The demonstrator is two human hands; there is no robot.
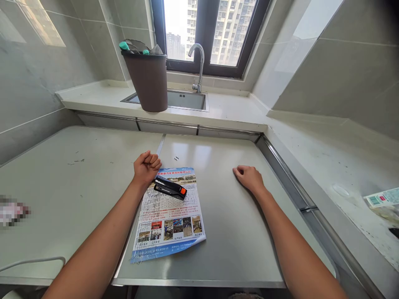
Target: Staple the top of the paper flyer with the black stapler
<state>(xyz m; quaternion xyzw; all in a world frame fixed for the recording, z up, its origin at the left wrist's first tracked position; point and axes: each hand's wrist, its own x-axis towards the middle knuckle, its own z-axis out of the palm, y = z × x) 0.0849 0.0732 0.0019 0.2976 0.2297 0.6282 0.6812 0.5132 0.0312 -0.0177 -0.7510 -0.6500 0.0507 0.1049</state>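
Lying on its side, a black plastic stapler with an orange-red patch at one end, on the upper part of a white paper flyer with blue borders, just beside the left hand. Cannot tell whether touching that hand's heel; not in the grip. Left fingers curled in a fist, palm out of sight, so cannot tell whether around anything. Right hand low over a pale grey smooth-topped table, well apart from the stapler, fingers loosely bent inward, contents likewise impossible to tell. Between the hands, beyond the flyer, small silvery metal strips.

On the pale counter behind, by the sink's front edge, a brown tapered plastic bin with a dark rim, holding turquoise-topped pieces and crumpled grey film. Beside it, a rectangular steel sink, floor mostly hidden.

Across the flyer's top, red Chinese lettering, readable in part as 有限公司; under the small photos, 生产车间; elsewhere too fine to read. On the right counter, a crumpled clear packet with a teal-and-white label, print illegible
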